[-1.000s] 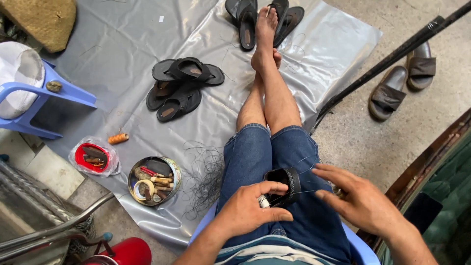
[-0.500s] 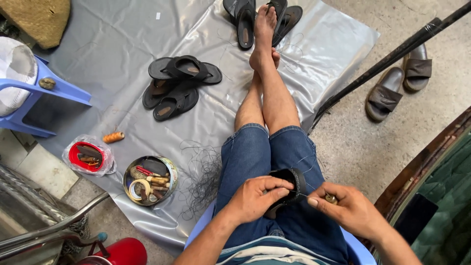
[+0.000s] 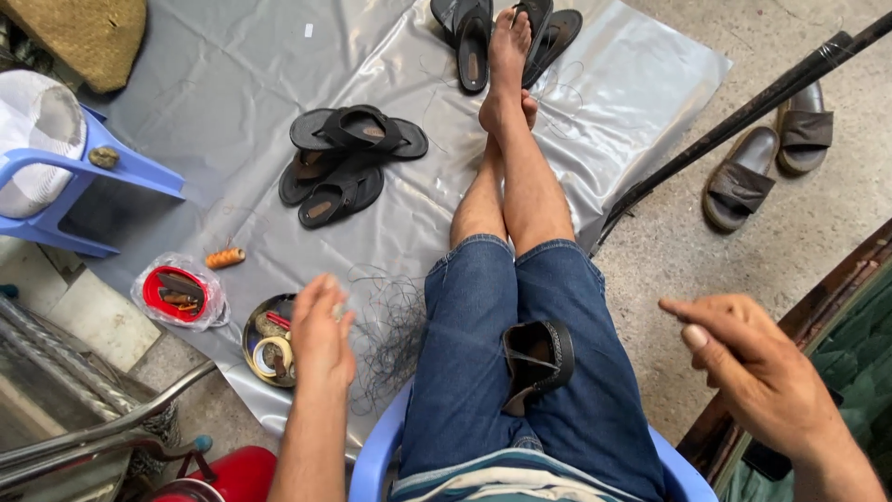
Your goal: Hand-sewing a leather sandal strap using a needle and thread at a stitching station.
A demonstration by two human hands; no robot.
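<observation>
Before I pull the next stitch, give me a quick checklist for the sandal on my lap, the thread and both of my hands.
1. Dark strap sandal resting on the lap: ok, it lies across the denim shorts, neither hand touching it.
2. Thread taut: cannot tell, only a thin line shows near the sandal.
3. Right hand pinching thread or needle: cannot tell, finger and thumb are together, nothing visible between them.
4. Left hand free: cannot tell, it is raised and blurred above the round metal tin.
5. Orange thread spool nearby: ok, on the grey plastic sheet.
</observation>
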